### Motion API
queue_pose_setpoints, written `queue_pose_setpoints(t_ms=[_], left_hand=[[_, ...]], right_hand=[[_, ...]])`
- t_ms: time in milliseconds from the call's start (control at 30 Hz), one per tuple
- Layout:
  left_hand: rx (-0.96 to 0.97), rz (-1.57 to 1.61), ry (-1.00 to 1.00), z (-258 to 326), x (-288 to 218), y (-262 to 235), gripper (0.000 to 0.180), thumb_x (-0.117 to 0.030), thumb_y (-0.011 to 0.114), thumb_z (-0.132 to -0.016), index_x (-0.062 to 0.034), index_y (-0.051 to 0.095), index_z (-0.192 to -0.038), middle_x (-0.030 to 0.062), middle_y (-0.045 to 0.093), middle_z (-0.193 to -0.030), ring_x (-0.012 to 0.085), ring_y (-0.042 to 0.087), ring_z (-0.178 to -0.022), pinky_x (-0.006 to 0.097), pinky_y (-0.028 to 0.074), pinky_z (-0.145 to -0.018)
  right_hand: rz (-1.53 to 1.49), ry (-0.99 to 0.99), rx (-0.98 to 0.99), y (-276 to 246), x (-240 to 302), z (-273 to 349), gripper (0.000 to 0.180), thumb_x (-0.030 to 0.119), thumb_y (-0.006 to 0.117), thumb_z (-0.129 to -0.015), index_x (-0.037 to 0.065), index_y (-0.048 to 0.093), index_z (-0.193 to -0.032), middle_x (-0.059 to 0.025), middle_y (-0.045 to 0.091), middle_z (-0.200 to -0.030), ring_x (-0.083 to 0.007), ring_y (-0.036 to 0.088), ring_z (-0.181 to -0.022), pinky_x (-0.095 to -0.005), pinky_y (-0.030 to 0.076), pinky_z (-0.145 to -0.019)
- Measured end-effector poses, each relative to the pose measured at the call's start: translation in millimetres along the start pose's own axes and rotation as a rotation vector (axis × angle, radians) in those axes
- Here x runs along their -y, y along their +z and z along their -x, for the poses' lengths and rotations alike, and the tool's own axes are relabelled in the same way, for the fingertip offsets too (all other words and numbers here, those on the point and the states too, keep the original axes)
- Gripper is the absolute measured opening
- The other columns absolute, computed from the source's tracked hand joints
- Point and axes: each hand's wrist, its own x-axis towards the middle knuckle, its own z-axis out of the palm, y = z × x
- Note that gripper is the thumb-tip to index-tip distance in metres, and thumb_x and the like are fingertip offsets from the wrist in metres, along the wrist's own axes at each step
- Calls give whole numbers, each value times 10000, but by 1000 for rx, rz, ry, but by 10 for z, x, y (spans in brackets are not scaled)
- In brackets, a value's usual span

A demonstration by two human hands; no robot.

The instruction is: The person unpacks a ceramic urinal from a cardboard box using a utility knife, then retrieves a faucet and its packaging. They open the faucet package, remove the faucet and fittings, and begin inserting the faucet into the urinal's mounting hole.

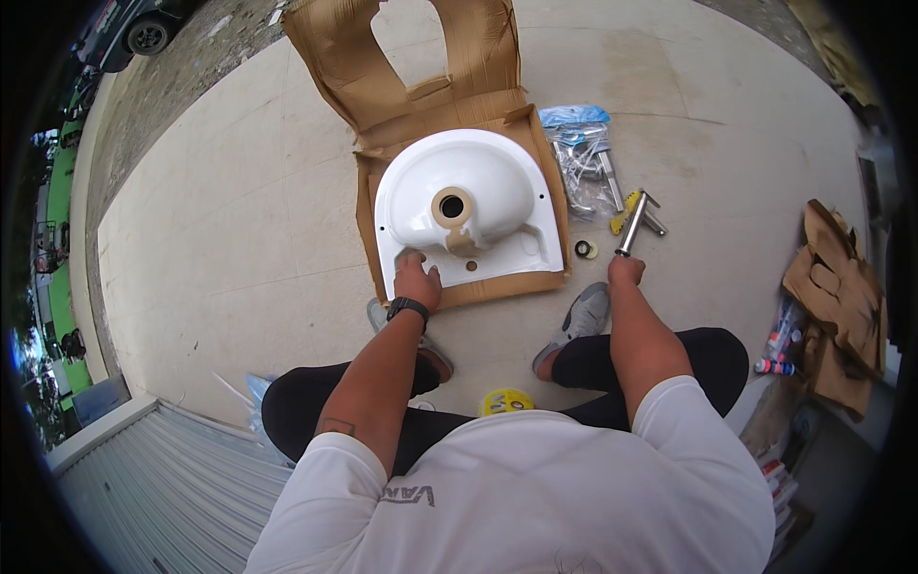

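Visibility first: fisheye rim blacks out the corners, and the person's own torso and white shirt cover the lower middle. Right hand fingers mostly hidden behind the wrist — it looks closed round the lower end of a metal faucet that angles up and away over the concrete floor; how firm the hold is, cannot tell. Faucet's far end overlaps a yellow part, shape unclear. Clear plastic bag of fittings lies just beyond it, contents too jumbled to tell apart. Small black-and-white ring sits between faucet and cardboard.

Left hand, black watch on the wrist, rests palm-down on the near rim of the white ceramic basin, fingers loosely curled, gripping nothing. Basin lies upside down on the opened cardboard box, drain hole ringed in tan — centre of view, directly ahead of the knees.

Crumpled cardboard pieces at far right, partly cut off.
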Motion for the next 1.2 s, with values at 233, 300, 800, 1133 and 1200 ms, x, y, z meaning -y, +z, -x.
queue_pose_setpoints(t_ms=[233,300,800,1133,1200], left_hand=[[-302,229,338,-498,-623,-508,391,-259,673,-953,14,580,-1217,235,589,-1205,409,586,-1127,501,482,-955],[-162,82,376,-568,-865,-590,588,-357,747,-901,19,563,-1314,256,546,-1340,413,547,-1235,487,468,-1040],[88,-268,261,-579,-1310,-501,935,-314,880,-681,-83,432,-1467,186,412,-1429,401,407,-1330,517,370,-1070],[-136,-246,367,-258,-1103,-346,557,-352,805,-790,-10,643,-1199,162,508,-1379,393,383,-1378,531,288,-1113],[-9,-265,373,-316,-1156,-385,492,-354,795,-804,-15,683,-1142,140,560,-1327,394,369,-1395,547,257,-1132]], right_hand=[[147,-510,-162,1,421,636,365,163,630,-884,33,574,-1220,-205,641,-1187,-354,655,-1093,-451,512,-951],[-70,-737,183,138,738,798,306,169,649,-889,-1,625,-1143,-200,706,-1068,-344,701,-975,-417,544,-866],[357,-935,888,1476,2570,1145,952,455,812,-805,-100,435,-1480,-286,563,-1435,-380,572,-1319,-396,455,-1108],[668,-1000,825,1988,2737,1191,909,650,709,-816,15,549,-1447,-205,557,-1476,-353,522,-1373,-427,414,-1135],[693,-1051,726,1977,2740,1244,909,677,687,-820,22,559,-1438,-186,576,-1461,-350,534,-1360,-445,422,-1123]])
